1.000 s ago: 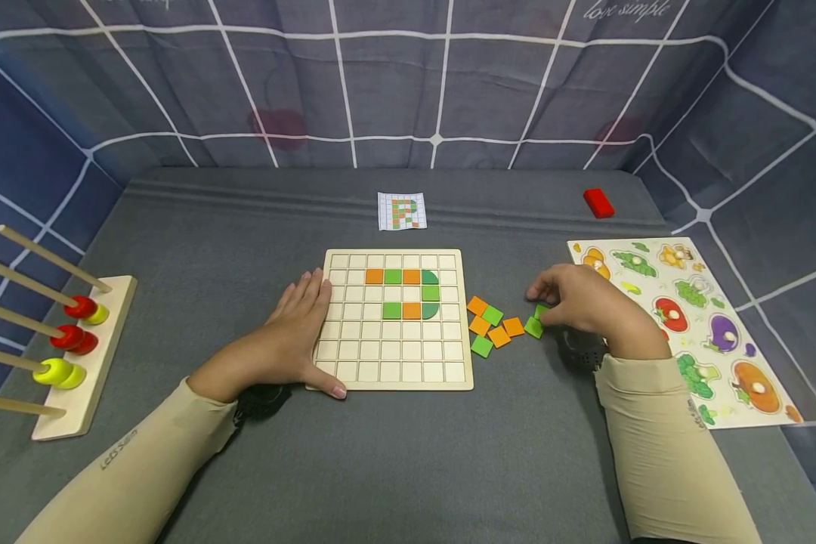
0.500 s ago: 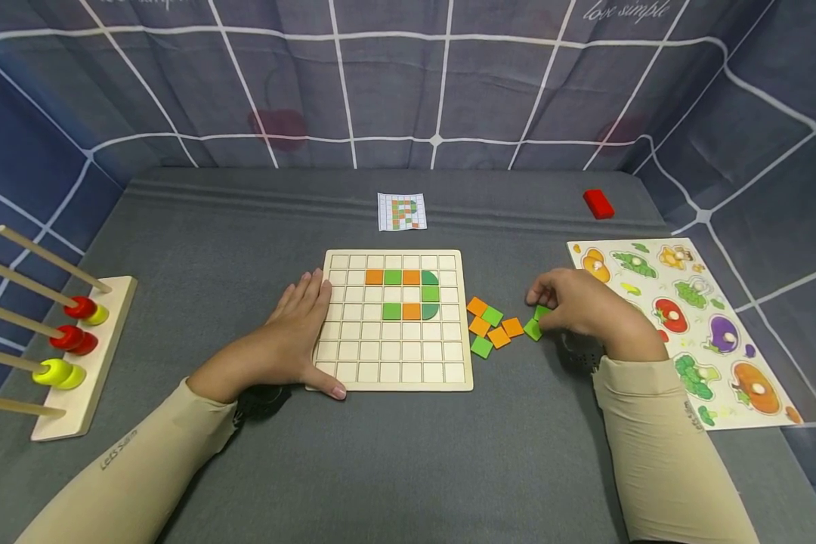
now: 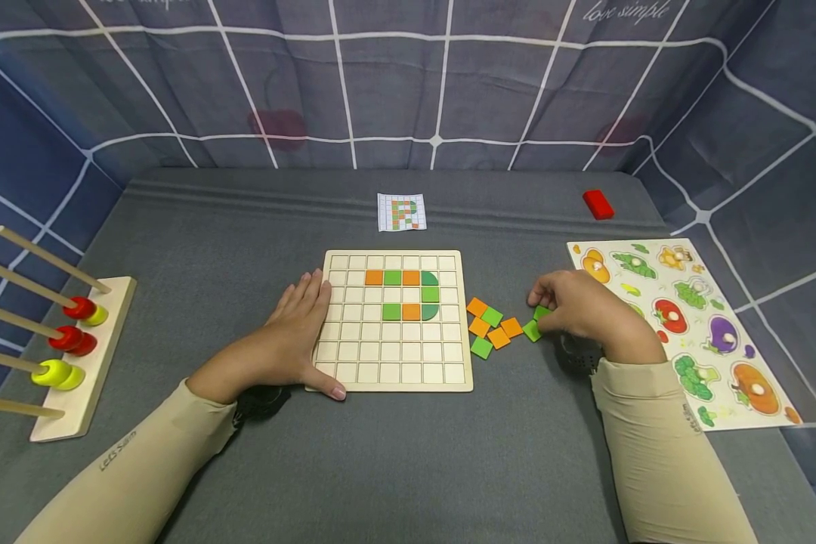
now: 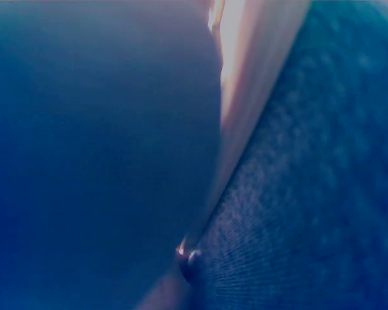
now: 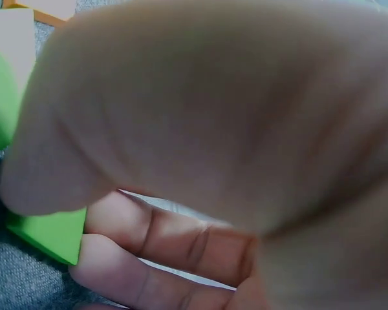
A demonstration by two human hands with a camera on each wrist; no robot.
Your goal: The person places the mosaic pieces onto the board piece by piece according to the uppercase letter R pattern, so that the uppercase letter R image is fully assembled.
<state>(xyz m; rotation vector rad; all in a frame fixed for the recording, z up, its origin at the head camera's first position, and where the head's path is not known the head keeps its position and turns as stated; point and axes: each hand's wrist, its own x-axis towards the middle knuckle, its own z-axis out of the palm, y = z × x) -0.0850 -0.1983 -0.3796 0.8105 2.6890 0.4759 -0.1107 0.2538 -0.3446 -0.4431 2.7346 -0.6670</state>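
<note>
A pale wooden grid board lies in the middle of the table in the head view. Set in it are orange and green square tiles and two dark green rounded pieces. Spread along the board's left edge, my left hand rests with straight fingers, the thumb over the lower corner. My right hand pinches a green tile between thumb and fingertips, low over the table. Beside it lies another green tile, partly behind the thumb in the right wrist view. The left wrist view is mostly blocked and blurred.
Several loose orange and green tiles lie right of the board. A pattern card is behind it. At the left stands a peg stacker with rings. A vegetable puzzle board and a red block are at the right.
The green tile beside my right hand and the nearest orange tile have shifted very slightly left. My right hand has barely moved and my left hand stays in place.
</note>
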